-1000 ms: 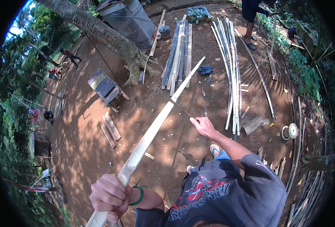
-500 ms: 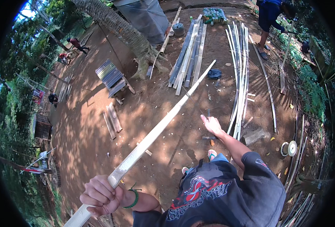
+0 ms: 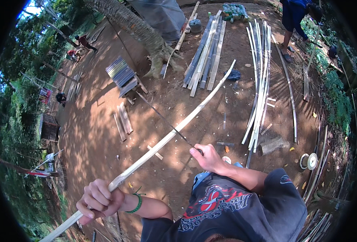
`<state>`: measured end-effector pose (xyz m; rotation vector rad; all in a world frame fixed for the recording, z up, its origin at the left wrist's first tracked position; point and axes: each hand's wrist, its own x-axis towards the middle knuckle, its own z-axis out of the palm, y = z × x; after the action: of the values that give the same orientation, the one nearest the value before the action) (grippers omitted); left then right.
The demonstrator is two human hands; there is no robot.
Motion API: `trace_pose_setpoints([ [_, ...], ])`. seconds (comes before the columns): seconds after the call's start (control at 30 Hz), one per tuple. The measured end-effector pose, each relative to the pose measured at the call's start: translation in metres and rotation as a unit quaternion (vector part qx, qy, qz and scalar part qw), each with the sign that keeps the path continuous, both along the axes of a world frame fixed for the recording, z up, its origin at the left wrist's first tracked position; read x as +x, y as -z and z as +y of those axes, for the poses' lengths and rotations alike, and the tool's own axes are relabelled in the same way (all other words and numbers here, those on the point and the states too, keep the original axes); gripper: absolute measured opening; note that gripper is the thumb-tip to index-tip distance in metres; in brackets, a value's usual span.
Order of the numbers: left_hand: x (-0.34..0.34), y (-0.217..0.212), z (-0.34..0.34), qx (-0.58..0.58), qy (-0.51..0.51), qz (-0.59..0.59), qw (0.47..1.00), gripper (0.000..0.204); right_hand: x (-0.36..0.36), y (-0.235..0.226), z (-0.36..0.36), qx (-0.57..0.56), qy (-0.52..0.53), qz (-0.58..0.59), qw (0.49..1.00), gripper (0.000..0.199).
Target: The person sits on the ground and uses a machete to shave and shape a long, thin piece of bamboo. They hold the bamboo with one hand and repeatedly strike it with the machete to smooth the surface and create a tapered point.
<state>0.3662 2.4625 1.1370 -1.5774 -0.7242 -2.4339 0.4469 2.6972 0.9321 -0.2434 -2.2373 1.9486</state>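
Observation:
My left hand [image 3: 99, 198] is wrapped round a long pale bamboo strip [image 3: 148, 155], which slants up and away to the right, its far end bending slightly. A green cord bracelet circles that wrist. In my right hand [image 3: 208, 157], in front of my body, is the dark handle of a long, thin-bladed knife [image 3: 156, 111]. The blade points to the far left and crosses the strip about midway along. Whether its edge touches the strip I cannot tell.
Bamboo slats [image 3: 206, 52] and a bundle of thin strips [image 3: 261, 84] lie ahead on the dirt. A slatted bamboo stand [image 3: 122, 74] is near a tree trunk [image 3: 140, 36]. A cut log [image 3: 273, 145] and a white spool [image 3: 308, 161] lie right. Another person [image 3: 295, 20] bends at far right.
My right hand has moved left and nearer, and the knife blade now lies across the strip. The bamboo strip has turned, showing a narrower side; my left hand still grips it.

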Motion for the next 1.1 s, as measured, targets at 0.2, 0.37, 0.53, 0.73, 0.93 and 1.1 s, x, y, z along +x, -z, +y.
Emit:
trace_pose_setpoints([
  [0.2, 0.038, 0.008, 0.022, 0.062, -0.214, -0.125, 0.967, 0.058, 0.017, -0.05, -0.03, -0.032, -0.057, 0.083, 0.994, 0.039],
  [0.37, 0.04, 0.015, 0.017, 0.067, -0.225, -0.151, 0.96, 0.059, 0.034, -0.06, -0.049, 0.05, -0.084, 0.152, 0.984, 0.033],
  [0.53, 0.038, 0.023, 0.002, 0.064, -0.241, -0.139, 0.958, 0.058, 0.023, 0.012, 0.012, 0.114, 0.117, -0.143, 0.976, 0.055],
  [0.73, 0.037, 0.028, 0.002, 0.071, -0.207, -0.14, 0.966, 0.059, 0.041, -0.034, -0.028, 0.147, 0.009, -0.05, 0.988, 0.049],
  [0.93, 0.035, 0.028, 0.001, 0.055, -0.209, -0.123, 0.968, 0.059, 0.035, 0.005, -0.003, 0.151, 0.081, -0.057, 0.984, 0.053],
  [1.1, 0.038, 0.03, 0.008, 0.03, -0.173, -0.096, 0.98, 0.059, 0.033, 0.042, 0.053, 0.15, 0.155, -0.17, 0.962, 0.065],
])
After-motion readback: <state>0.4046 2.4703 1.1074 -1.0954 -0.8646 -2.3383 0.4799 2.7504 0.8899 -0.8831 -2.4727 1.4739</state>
